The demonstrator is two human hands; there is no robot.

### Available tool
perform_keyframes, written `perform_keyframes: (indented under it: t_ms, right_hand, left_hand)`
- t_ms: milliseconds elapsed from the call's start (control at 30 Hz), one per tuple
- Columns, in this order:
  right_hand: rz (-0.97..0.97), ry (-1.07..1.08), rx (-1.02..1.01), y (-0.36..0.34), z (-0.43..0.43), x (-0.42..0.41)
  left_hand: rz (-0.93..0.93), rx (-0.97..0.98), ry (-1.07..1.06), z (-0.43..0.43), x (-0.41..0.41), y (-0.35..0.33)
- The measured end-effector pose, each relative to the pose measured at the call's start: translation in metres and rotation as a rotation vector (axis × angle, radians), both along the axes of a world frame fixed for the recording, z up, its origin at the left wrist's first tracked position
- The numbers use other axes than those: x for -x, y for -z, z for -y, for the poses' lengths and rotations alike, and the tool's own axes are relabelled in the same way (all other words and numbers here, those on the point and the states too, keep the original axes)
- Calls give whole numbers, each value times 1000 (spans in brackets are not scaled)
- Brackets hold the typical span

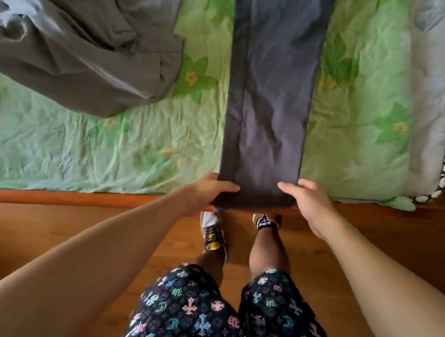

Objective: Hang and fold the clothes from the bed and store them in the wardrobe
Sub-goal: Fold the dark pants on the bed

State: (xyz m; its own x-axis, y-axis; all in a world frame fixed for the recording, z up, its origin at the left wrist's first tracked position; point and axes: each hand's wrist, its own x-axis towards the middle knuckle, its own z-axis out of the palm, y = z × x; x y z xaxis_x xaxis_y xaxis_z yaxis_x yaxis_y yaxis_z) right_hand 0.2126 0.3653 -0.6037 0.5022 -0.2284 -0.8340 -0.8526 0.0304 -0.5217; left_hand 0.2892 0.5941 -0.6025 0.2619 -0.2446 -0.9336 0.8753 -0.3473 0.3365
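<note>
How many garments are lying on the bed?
2: dark trousers laid flat in the middle, held at the hem, and a crumpled olive-grey garment at left. More may lie out of frame.

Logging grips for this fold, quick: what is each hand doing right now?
Left hand: closed on the near-left hem corner of the dark trousers.
Right hand: closed on the near-right hem corner.
</note>
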Motion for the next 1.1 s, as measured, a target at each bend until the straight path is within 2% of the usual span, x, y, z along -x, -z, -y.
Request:
perform_keyframes:
  t_ms: [133, 300, 467, 600, 700, 767, 867, 933, 1033, 1100]
  right_hand:
    - [57, -11, 78, -13, -14, 28]
    - [21, 91, 103, 6, -26, 52]
    - [-5, -13, 248, 34, -24, 60]
    - [131, -163, 270, 31, -17, 65]
    - [215, -318, 242, 15, -5, 63]
    - [285, -449, 300, -1, 4, 57]
    - [494, -662, 482, -18, 15, 50]
    - [580, -685, 508, -27, 19, 39]
    - [689, -586, 551, -31, 28, 6]
    - [684, -474, 487, -40, 34, -31]
  left_hand:
    - [34, 92, -38, -9, 19, -14]
    - [181, -30, 25, -9, 46, 2]
    - [280, -159, -7, -8, 67, 30]
    - [449, -174, 38, -6, 75, 26]
    - [486, -133, 114, -7, 72, 10]
    - [655, -195, 326, -10, 64, -4]
    - [1129, -260, 733, -19, 45, -21]
    - [1324, -226, 824, -24, 27, -22]
    - [1319, -276, 659, -15, -9, -22]
    - [1206, -202, 455, 1, -42, -27]
